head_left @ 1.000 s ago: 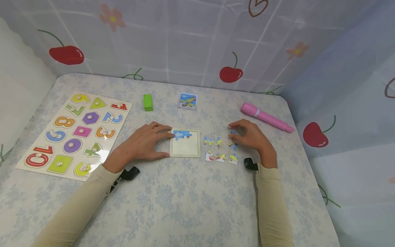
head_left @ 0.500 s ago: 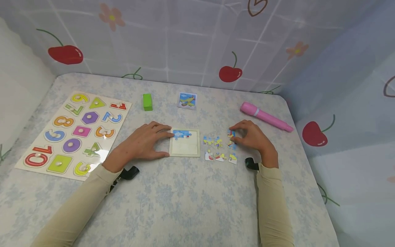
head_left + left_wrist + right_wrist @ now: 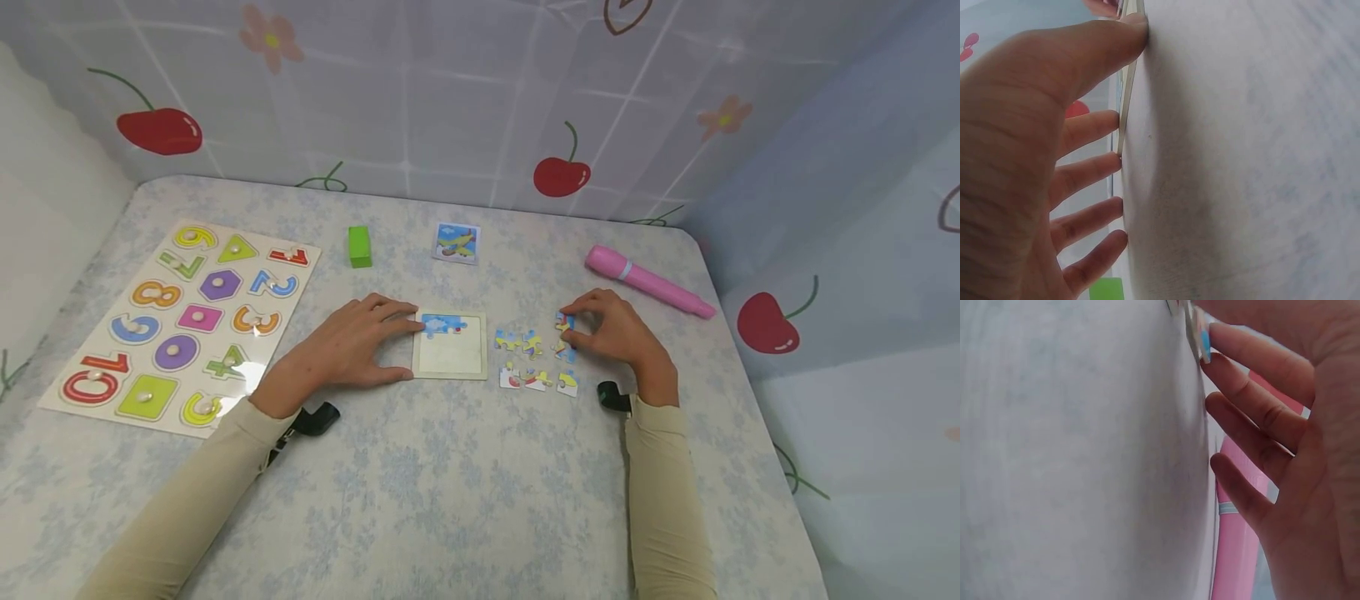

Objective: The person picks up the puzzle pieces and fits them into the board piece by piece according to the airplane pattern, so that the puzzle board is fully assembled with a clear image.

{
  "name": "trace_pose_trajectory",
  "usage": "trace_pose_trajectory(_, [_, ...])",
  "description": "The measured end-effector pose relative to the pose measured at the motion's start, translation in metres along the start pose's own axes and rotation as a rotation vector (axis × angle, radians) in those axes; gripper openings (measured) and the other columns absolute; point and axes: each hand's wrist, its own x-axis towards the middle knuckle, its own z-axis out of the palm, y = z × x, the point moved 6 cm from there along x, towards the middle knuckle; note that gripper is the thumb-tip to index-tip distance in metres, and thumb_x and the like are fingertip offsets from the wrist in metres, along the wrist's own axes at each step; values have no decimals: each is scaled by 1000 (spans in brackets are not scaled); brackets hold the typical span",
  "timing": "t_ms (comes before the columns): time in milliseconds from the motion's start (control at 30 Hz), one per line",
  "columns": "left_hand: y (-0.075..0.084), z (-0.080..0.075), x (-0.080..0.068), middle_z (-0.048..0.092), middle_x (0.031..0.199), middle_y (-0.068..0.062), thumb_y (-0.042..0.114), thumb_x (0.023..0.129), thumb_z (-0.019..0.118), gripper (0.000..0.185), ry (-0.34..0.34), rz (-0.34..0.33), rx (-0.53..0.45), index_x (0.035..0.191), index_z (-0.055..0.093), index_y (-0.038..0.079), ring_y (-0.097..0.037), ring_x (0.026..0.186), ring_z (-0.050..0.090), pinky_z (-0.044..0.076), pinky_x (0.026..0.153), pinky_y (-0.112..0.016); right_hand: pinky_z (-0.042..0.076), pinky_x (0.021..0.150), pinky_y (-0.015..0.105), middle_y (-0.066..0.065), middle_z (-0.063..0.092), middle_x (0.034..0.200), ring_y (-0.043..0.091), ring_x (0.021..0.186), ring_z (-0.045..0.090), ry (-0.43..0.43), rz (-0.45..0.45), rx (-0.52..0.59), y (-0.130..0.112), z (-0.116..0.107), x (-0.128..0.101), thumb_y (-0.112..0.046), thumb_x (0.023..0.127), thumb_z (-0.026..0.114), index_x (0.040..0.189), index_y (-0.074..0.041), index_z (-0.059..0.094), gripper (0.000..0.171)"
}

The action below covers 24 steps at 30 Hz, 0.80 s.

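Observation:
A small square puzzle tray (image 3: 450,358) lies flat, with joined blue sky pieces (image 3: 444,323) along its top. At its left side, my left hand (image 3: 348,346) steadies the edge with spread fingers and thumb, as the left wrist view also shows. My right hand (image 3: 617,329) pinches a jigsaw piece (image 3: 562,320) at the upper right of the loose pieces; the thumb and fingers partly cover it. In the right wrist view, the blue edge of that piece (image 3: 1205,347) shows by the fingertips. Several loose jigsaw pieces (image 3: 532,342) lie between tray and right hand.
A number-and-shape peg board (image 3: 176,321) occupies the table's left. Behind the tray are a green block (image 3: 360,247) and an airplane picture card (image 3: 456,243). A pink pen-shaped object (image 3: 652,285) lies beyond the right hand. Curtains stand behind and right of the table.
My right hand has closed its thumb and fingertips on the upper right jigsaw piece, which has shifted slightly. The left hand stays at the tray's edge.

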Motion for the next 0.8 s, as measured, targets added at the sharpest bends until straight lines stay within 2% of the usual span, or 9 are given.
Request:
trace_pose_trajectory(200, [0, 0, 0, 47, 153, -2, 64, 83, 73, 74, 4, 0, 2, 143, 59, 24, -29, 137, 42, 42, 100, -55, 43, 100, 49, 6, 66, 118, 26, 114, 55, 10, 27, -17, -2, -3, 1, -28, 83, 85, 117, -15, 77, 37])
trace_pose_trajectory(400, [0, -1, 0, 47, 153, -2, 64, 83, 73, 74, 2, 2, -2, 144, 59, 23, -29, 137, 41, 42, 99, -55, 44, 98, 48, 2, 67, 115, 23, 111, 55, 25, -3, -8, -11, -6, 4, -25, 82, 85, 116, -16, 78, 36])
trace_pose_trajectory(800, [0, -1, 0, 47, 153, -2, 65, 83, 72, 74, -3, 3, 5, 143, 60, 24, -28, 136, 42, 42, 99, -55, 45, 97, 48, 1, 68, 115, 23, 111, 56, -35, -34, -18, -40, 3, 15, -30, 85, 82, 119, -16, 77, 36])
